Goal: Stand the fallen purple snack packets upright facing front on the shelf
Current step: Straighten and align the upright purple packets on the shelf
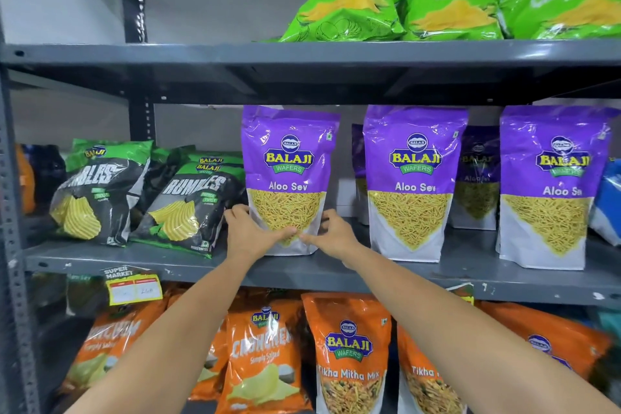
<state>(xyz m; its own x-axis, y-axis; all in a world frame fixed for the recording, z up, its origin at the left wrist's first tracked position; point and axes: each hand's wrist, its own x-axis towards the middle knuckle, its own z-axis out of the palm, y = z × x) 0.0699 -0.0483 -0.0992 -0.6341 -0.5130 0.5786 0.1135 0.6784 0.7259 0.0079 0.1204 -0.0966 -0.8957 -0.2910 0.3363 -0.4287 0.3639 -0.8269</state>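
Three purple Aloo Sev packets stand upright on the middle shelf (pixel 201 265), fronts facing me: a left one (pixel 289 158), a middle one (pixel 415 178) and a right one (pixel 551 185). More purple packets (pixel 477 178) stand behind them. My left hand (pixel 250 232) holds the left packet's lower left edge, thumb across its front. At its lower right edge is my right hand (pixel 331 233), fingers curled behind and thumb on the front. Both thumbs nearly meet at the packet's bottom.
Black and green Rumbles chip bags (pixel 181 208) lean just left of the held packet. Green bags (pixel 450 7) fill the upper shelf; orange packets (pixel 349 353) fill the lower one. A blue packet (pixel 610 202) sits at the far right. A yellow price tag (pixel 134 289) hangs on the shelf edge.
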